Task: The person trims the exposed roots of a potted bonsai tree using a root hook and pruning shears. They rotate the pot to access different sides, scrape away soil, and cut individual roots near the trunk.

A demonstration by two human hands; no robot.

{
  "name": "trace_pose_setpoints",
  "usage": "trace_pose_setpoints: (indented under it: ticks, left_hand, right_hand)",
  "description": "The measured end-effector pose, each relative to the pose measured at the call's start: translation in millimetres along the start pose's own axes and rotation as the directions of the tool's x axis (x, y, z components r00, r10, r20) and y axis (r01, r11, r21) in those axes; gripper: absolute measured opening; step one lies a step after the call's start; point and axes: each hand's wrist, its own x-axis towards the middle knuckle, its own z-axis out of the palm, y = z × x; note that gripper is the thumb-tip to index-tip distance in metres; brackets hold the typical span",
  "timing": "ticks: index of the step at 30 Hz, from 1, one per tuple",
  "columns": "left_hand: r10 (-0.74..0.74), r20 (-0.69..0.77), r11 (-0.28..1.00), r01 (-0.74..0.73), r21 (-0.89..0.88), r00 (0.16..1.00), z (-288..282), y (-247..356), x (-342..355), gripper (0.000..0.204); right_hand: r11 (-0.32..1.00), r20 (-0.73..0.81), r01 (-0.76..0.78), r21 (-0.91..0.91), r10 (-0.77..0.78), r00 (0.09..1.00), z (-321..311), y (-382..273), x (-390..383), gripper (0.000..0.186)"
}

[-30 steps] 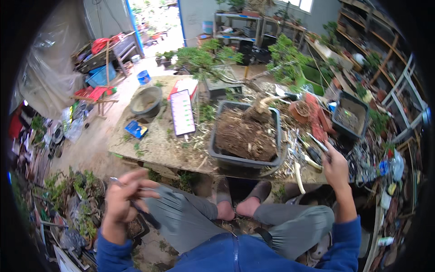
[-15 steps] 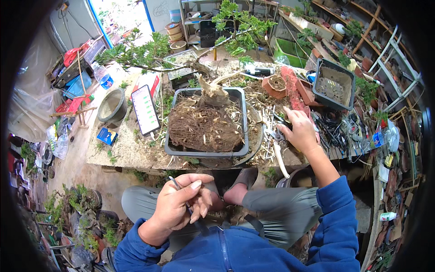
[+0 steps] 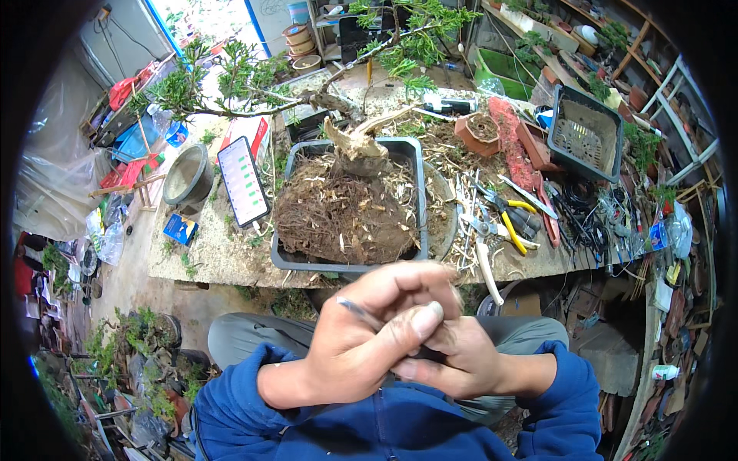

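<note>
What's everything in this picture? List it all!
bench: 1, tan, middle
planter: 1, dark grey, on bench
tree: 1, brown and green, in planter
phone: 1, black, left of planter
round pot: 1, grey, left of phone
box: 1, blue, bench's left
clay pot: 1, reddish-brown, right of planter
pliers: 1, yellow-handled, bench's right
tray: 1, black, bench's right
other clutter: uncountable, many-coloured, around
left hand: 1, holding thin tool
right hand: 1, against left hand

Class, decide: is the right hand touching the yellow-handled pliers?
Apart: the head view shows a plain gap between the right hand and the pliers on the table.
</note>
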Motion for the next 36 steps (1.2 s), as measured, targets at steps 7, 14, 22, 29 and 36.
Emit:
trace_pose_setpoints:
  ticks: [7, 14, 22, 29, 36]
  left_hand:
    - [0.725, -0.077, 0.394, -0.321, 0.861, 0.684, -48, 31, 21, 0.05]
    - [0.548, -0.129, 0.161, 0.047, 0.986, 0.827, -57, 36, 70, 0.043]
    - [0.4, -0.29, 0.3, 0.175, 0.938, 0.869, -48, 45, 90, 0.038]
    - [0.376, -0.247, 0.209, 0.178, 0.962, 0.893, -73, 41, 100, 0.048]
    - [0.439, -0.306, 0.076, 0.304, 0.95, 0.845, -57, 40, 98, 0.055]
  right_hand:
    - [0.911, -0.096, -0.146, 0.387, 0.197, 0.976, -43, -32, 3, 0.046]
    - [0.886, -0.139, -0.112, 0.45, 0.194, 0.971, -73, -21, 2, 0.052]
    - [0.989, -0.178, 0.077, 0.128, -0.053, 0.983, -86, -28, 32, 0.08]
    - [0.995, -0.395, 0.04, -0.092, -0.073, 0.916, -57, -51, 41, 0.05]
    - [0.961, -0.367, 0.215, -0.175, -0.267, 0.891, -53, -68, 84, 0.045]
